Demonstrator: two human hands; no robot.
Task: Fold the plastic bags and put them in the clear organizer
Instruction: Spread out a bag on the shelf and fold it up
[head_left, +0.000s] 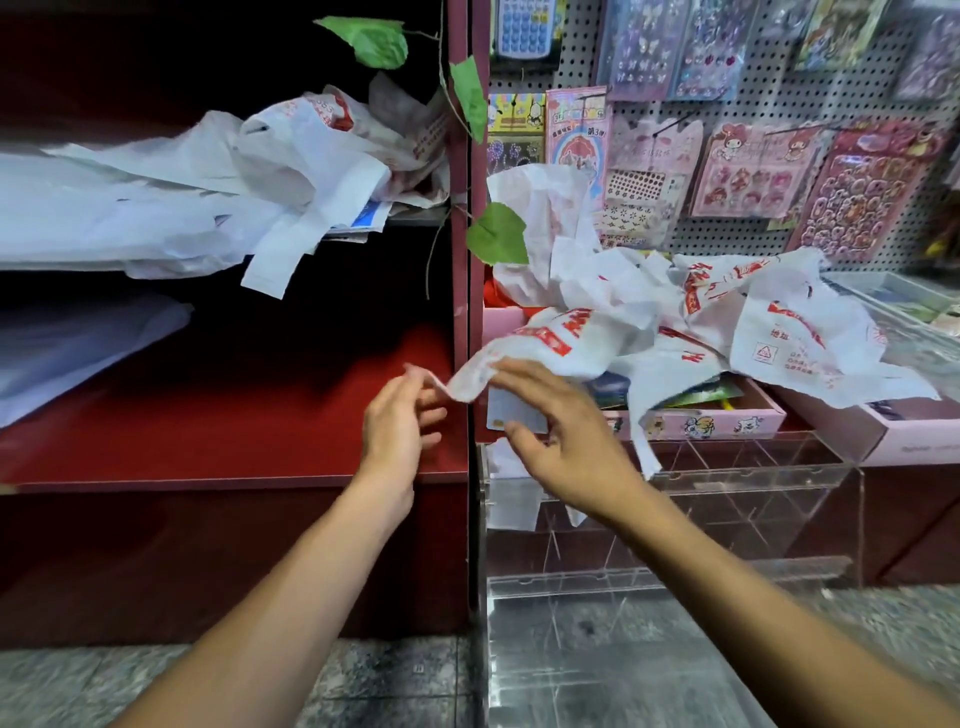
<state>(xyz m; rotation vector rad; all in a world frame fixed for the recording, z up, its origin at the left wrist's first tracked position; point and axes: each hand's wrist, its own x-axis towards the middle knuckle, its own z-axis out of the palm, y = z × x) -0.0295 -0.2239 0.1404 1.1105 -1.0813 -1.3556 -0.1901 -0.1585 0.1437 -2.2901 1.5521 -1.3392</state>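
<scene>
A white plastic bag with red print (550, 348) hangs out of a crumpled heap of like bags (727, 312) on the pink boxes at the right. My left hand (397, 426) pinches the bag's near corner between thumb and fingertips. My right hand (561, 436) lies over the same bag, fingers spread and fairly straight, touching its underside edge. Below my right hand stands the clear organizer (675, 519) with divided compartments; a white bag piece (511, 499) sits in its left part. More white bags (218, 197) lie piled on the upper red shelf.
A red shelf board (234, 415) spreads at the left under my left hand. A red post (460, 208) with green leaves (496, 234) divides the shelves from a pegboard of sticker packs (753, 171). Pink boxes (701, 421) stand behind the organizer. Grey floor lies below.
</scene>
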